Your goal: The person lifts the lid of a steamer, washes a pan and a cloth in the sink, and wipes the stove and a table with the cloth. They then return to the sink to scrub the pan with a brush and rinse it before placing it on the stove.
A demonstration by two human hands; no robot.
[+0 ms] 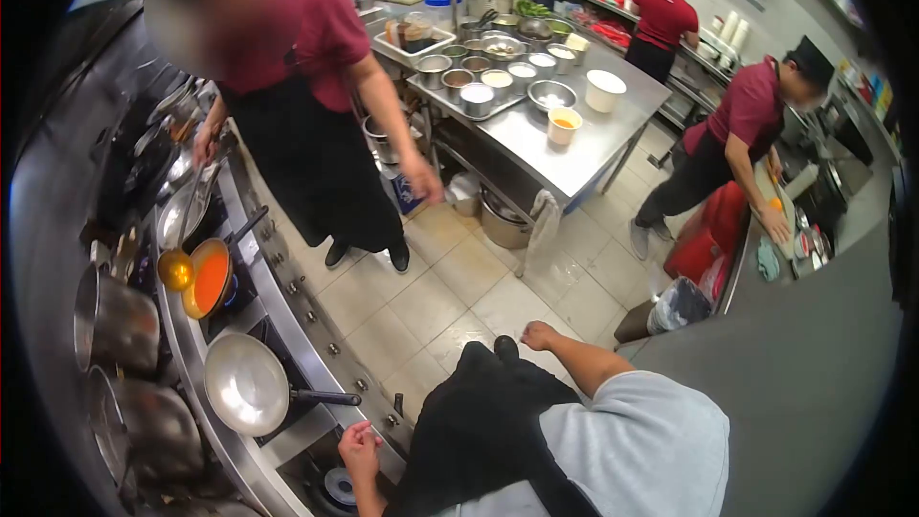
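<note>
My left hand, its fingers curled in, hangs by the front edge of the stove, just below the black handle of a frying pan. That pan stands bare on a burner, apart from my hand. Out ahead of my body, over the tiled floor, is my right hand, loosely closed and touching nothing. I see no object in either hand. Farther along the stove, a pan with orange sauce sits over a blue flame. A co-worker holds a ladle above its edge.
The co-worker in a black apron stands ahead beside the stove. Large steel pots line its back. A steel table bears several containers. Another person leans over the right counter, above a bin. Tiles cover the floor between.
</note>
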